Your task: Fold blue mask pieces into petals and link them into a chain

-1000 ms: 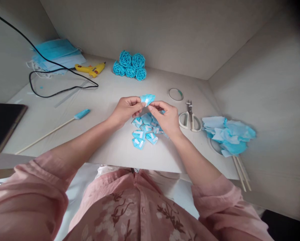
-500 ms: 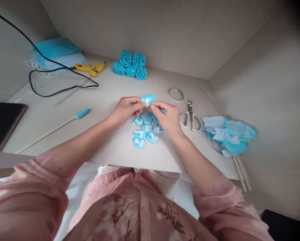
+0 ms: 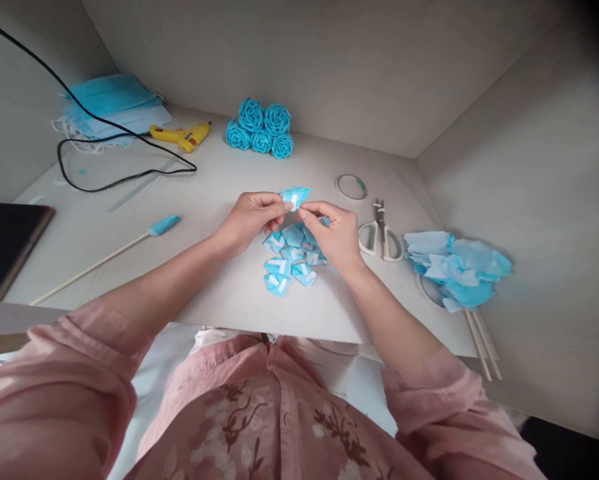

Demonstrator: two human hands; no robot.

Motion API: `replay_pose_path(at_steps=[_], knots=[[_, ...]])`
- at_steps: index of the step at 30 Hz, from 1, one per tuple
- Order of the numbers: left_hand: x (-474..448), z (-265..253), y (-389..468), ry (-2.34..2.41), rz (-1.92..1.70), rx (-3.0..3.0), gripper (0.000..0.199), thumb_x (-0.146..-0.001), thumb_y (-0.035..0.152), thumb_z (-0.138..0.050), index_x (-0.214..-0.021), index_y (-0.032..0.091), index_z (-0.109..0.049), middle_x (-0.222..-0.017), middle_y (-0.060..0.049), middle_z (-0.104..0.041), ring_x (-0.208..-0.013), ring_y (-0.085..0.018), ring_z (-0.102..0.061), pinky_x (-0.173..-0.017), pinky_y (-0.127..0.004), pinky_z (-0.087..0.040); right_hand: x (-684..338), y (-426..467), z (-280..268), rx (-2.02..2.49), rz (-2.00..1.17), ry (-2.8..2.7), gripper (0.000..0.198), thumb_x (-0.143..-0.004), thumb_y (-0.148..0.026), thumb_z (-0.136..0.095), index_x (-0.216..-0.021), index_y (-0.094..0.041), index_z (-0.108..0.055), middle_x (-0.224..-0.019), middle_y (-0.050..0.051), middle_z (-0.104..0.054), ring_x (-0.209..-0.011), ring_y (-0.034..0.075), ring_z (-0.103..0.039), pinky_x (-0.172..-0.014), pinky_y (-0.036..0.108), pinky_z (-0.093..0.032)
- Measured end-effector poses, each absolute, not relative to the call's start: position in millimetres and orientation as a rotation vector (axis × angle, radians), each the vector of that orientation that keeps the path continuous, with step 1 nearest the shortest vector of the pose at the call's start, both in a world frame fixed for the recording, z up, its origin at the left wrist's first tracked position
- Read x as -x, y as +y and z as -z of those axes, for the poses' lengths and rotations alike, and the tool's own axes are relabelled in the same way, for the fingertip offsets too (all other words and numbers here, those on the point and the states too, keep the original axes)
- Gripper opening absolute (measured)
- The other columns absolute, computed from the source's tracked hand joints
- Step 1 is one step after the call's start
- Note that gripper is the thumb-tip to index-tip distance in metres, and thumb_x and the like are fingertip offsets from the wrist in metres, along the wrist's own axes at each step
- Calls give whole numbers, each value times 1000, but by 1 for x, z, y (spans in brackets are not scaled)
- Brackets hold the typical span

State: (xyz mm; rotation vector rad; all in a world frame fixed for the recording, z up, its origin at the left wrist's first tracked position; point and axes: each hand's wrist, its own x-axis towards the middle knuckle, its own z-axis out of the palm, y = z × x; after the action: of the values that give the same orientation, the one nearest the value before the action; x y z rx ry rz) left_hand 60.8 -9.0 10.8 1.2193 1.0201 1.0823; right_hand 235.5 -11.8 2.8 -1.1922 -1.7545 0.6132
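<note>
A folded blue petal (image 3: 298, 195) with a white strip of tape on it is held up between my hands, above the table. My left hand (image 3: 257, 215) is closed, pinching its left side between thumb and fingers. At its lower right edge, my right hand (image 3: 332, 230) pinches it with thumb and forefinger. Beneath the hands lies a group of similar folded blue petals (image 3: 278, 268), each with white tape strips; my right hand covers part of the group.
Blue fabric roses (image 3: 262, 127) are stacked at the back. A yellow glue gun (image 3: 182, 137), face masks (image 3: 114, 103), a blue-tipped stick (image 3: 104, 257) and a phone (image 3: 12, 250) lie left. Rightward are a tape roll (image 3: 351, 187), scissors (image 3: 381, 237), blue scraps (image 3: 462, 267) and sticks (image 3: 481, 343).
</note>
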Motion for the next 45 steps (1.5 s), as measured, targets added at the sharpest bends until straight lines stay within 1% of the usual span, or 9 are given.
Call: replay_pose_path(at_steps=[5, 12, 16, 22, 30, 38, 45], knots=[[-60, -9, -9, 1007, -1079, -1232, 32, -72, 36, -74, -57, 15, -55, -53, 3, -51, -47, -5, -45, -45, -19, -35, -234, -14, -4, 1195, -564, -1789, 15, -84, -25, -61, -84, -21, -75, -81, 1, -76, -75, 16, -66, -79, 29, -51], [-60, -10, -9, 1002, -1075, -1233, 32, -72, 36, -74, -57, 15, -55, -52, 3, -50, -47, -6, -44, -45, -19, -34, -234, -14, -5, 1202, -529, -1796, 16, -83, -22, -59, -81, -21, -74, -78, 0, -75, -74, 16, -67, -79, 29, -51], [-60, -9, -9, 984, -1088, -1204, 33, -72, 36, -75, -57, 15, -54, -53, 3, -50, -47, -6, -44, -45, -19, -34, -235, -13, -4, 1173, -560, -1809, 18, -84, -24, -59, -85, -22, -76, -83, 1, -77, -77, 16, -68, -81, 30, -52], [-59, -7, -7, 950, -1119, -1171, 32, -75, 34, -72, -56, 15, -54, -53, 3, -50, -46, -6, -44, -45, -20, -34, -236, -12, -1, 1126, -526, -1846, 17, -85, -28, -64, -94, -24, -78, -92, 2, -78, -85, 18, -70, -84, 32, -52], [-60, -9, -9, 998, -1112, -1218, 30, -72, 32, -74, -56, 15, -55, -52, 3, -50, -46, -5, -43, -44, -19, -33, -236, -14, -6, 1133, -526, -1868, 19, -90, -27, -57, -85, -23, -76, -87, 2, -77, -83, 18, -70, -84, 32, -51], [-62, -10, -10, 1056, -1131, -1312, 30, -71, 34, -74, -56, 15, -57, -49, 3, -50, -45, -5, -43, -44, -19, -34, -235, -13, -3, 1164, -481, -1837, 19, -83, -19, -56, -77, -22, -73, -79, 0, -74, -75, 16, -67, -80, 29, -49], [-62, -9, -9, 1041, -1140, -1310, 30, -73, 33, -73, -57, 15, -56, -49, 4, -49, -45, -5, -42, -44, -18, -33, -233, -13, -2, 1237, -425, -1775, 16, -81, -23, -57, -75, -20, -72, -70, -1, -71, -68, 15, -63, -74, 28, -48]])
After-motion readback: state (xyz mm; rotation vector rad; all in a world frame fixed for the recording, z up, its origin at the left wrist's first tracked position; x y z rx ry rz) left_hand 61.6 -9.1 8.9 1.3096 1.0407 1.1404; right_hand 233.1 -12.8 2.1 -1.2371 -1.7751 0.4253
